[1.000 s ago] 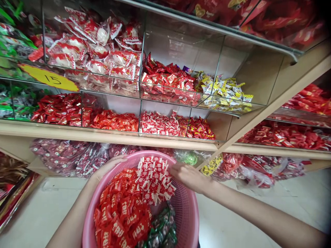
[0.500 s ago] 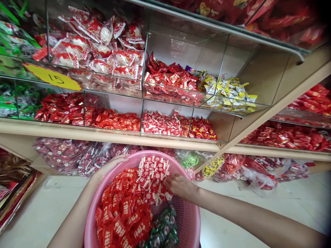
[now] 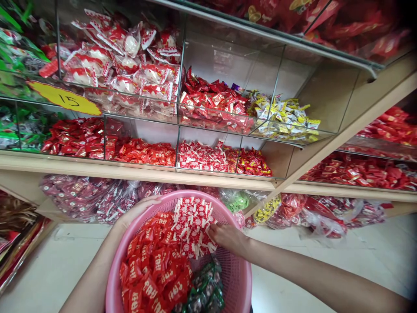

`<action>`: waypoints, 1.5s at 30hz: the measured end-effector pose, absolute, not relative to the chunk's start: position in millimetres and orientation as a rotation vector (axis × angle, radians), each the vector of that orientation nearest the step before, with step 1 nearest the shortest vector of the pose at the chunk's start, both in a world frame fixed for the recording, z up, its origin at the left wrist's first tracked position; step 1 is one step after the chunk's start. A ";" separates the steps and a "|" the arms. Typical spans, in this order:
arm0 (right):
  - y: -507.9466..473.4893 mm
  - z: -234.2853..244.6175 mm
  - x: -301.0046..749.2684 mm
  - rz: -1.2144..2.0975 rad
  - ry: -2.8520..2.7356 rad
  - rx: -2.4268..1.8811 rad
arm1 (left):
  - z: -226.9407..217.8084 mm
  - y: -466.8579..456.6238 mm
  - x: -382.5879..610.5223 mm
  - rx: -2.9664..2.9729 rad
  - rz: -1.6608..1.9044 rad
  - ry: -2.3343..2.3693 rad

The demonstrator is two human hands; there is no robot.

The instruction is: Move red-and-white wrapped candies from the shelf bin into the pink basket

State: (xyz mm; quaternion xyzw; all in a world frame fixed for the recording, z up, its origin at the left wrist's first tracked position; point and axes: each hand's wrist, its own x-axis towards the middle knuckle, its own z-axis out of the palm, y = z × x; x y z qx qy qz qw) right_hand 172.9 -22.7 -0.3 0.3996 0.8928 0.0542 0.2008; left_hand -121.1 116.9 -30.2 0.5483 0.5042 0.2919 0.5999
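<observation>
A pink plastic basket [image 3: 114,265] is in front of me at the bottom of the view. My left hand [image 3: 135,213] is closed over its left rim. Inside lie red wrapped candies [image 3: 153,265] with gold lettering, and red-and-white wrapped candies [image 3: 192,221] are heaped at the far side. Green wrapped candies [image 3: 206,289] rest at the near right. Reaching in over the right rim, my right hand [image 3: 226,237] has its fingers curled against the red-and-white candies; its fingertips are partly hidden among them.
Beyond the basket stands a shelf [image 3: 140,174] with clear-walled bins of wrapped candies [image 3: 203,156]. A yellow price tag [image 3: 67,99] reads 15. Clear bags of candies [image 3: 78,195] sit under the shelf on the pale tiled floor [image 3: 78,243].
The view has shifted very slightly, so the shelf's right side sits a little further left. Both hands and the basket's contents look almost the same.
</observation>
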 end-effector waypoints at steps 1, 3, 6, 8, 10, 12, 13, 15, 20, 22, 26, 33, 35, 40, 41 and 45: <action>-22.3 2.2 172.8 0.134 2.484 1.122 | -24.5 114.9 -119.0 1.269 0.679 1.173; -19.4 12.8 173.3 0.079 2.488 1.144 | -12.5 110.4 -114.6 1.258 0.665 1.183; -7.8 44.7 175.4 0.019 2.578 1.253 | -0.7 105.7 -110.6 1.266 0.659 1.183; 6.5 73.4 178.3 0.028 2.640 1.374 | -0.6 105.5 -110.5 1.283 0.672 1.190; 26.5 101.9 183.5 0.089 2.673 1.509 | -4.8 107.0 -112.0 1.282 0.669 1.198; 51.4 123.5 191.4 0.195 2.688 1.635 | -8.8 108.4 -113.6 1.273 0.664 1.199; 65.1 130.4 196.0 0.227 2.698 1.684 | -9.5 108.7 -114.1 1.275 0.668 1.197; 92.8 135.4 204.7 0.213 2.725 1.738 | -7.6 107.9 -114.1 1.282 0.675 1.203; 144.3 118.3 210.4 -0.119 2.795 1.716 | 2.4 103.6 -111.2 1.274 0.651 1.202; 153.6 111.1 207.2 -0.185 2.781 1.737 | 3.4 102.9 -110.8 1.275 0.659 1.198; 159.0 106.3 202.3 -0.202 2.725 1.781 | 3.1 103.0 -110.7 1.284 0.670 1.193; 161.0 107.7 203.8 -0.140 2.690 1.767 | 0.3 104.5 -111.4 1.292 0.647 1.212; 160.8 108.0 204.8 -0.168 2.713 1.749 | -1.6 105.3 -111.8 1.291 0.644 1.225; 143.7 120.2 205.8 -0.171 2.954 1.766 | -9.7 108.8 -114.1 1.245 0.642 1.255; 135.8 124.4 205.2 -0.148 3.025 1.761 | -11.1 109.3 -114.7 1.247 0.649 1.244; 89.0 133.7 199.3 -0.190 3.186 1.638 | -12.4 109.5 -115.9 1.265 0.670 1.174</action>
